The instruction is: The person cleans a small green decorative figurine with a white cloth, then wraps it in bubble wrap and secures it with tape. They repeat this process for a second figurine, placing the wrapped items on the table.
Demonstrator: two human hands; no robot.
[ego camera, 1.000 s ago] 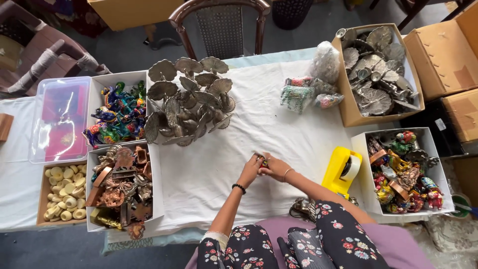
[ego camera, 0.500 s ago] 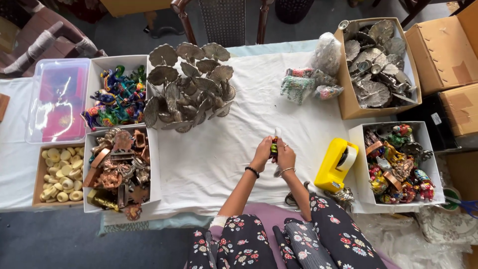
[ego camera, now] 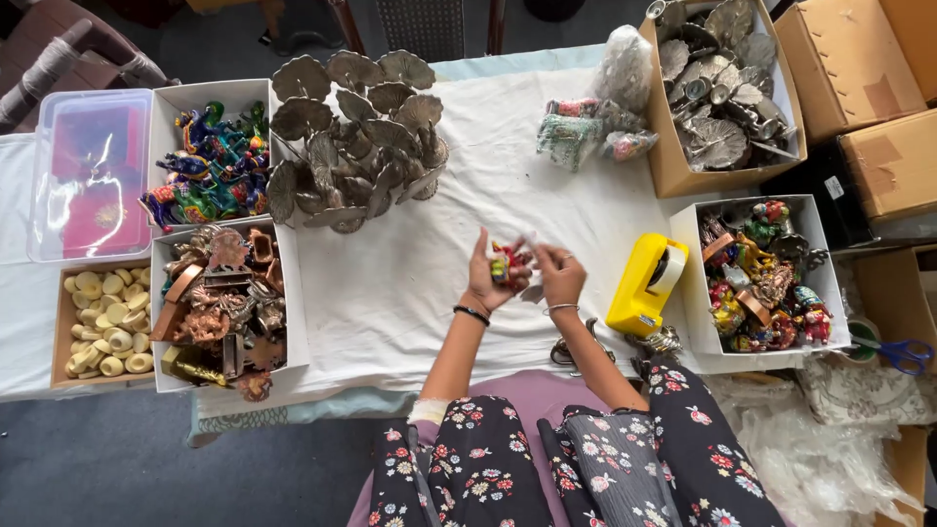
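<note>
Above the white-covered table [ego camera: 410,283], left hand [ego camera: 485,276] and right hand [ego camera: 560,276], raised together, pinch a small colourful figurine [ego camera: 509,263].

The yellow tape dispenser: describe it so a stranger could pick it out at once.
Start at the white tablecloth and go to its near edge, just beside the person's right hand. There the tape dispenser sits apart from that hand, next to a white box of colourful figurines. It is the only solid bright yellow thing on the table.
</note>
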